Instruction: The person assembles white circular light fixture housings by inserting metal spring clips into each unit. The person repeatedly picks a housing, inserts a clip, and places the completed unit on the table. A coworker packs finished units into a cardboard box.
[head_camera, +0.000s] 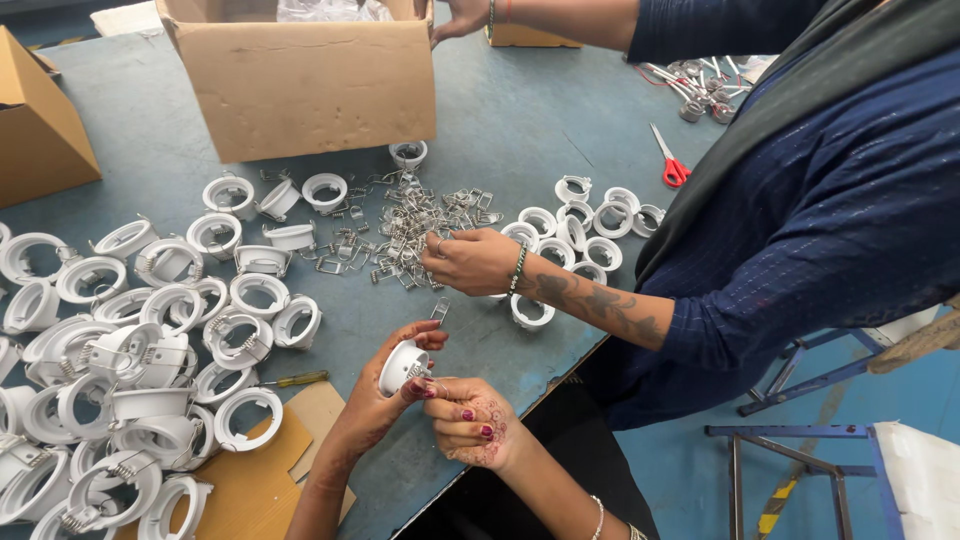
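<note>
A heap of white ring fittings (120, 340) covers the blue-grey table (520, 110) at the far left, well to the left of the spring-clip pile (420, 225) that serves as the marker here. A yellow-handled screwdriver (295, 379) lies below and left of that pile, by a flat piece of cardboard (255, 470). The cardboard box (310, 85) stands just above the pile.

Below the pile, the person's left hand (385, 395) wraps its fingers around a white ring fitting (404, 366), cupping it from underneath, thumb on its rim. A metal spring clip (438, 312) stands up from the fitting's upper right edge, beyond the fingertips. The right hand (470, 420), just right of the fitting, has its fingers curled narrow, the tips pinching at the fitting's side.

At the pile's right edge a co-worker's hand (475, 262) rests closed over some clips. Further right lie more white rings (585, 225) and red-handled scissors (670, 165).
</note>
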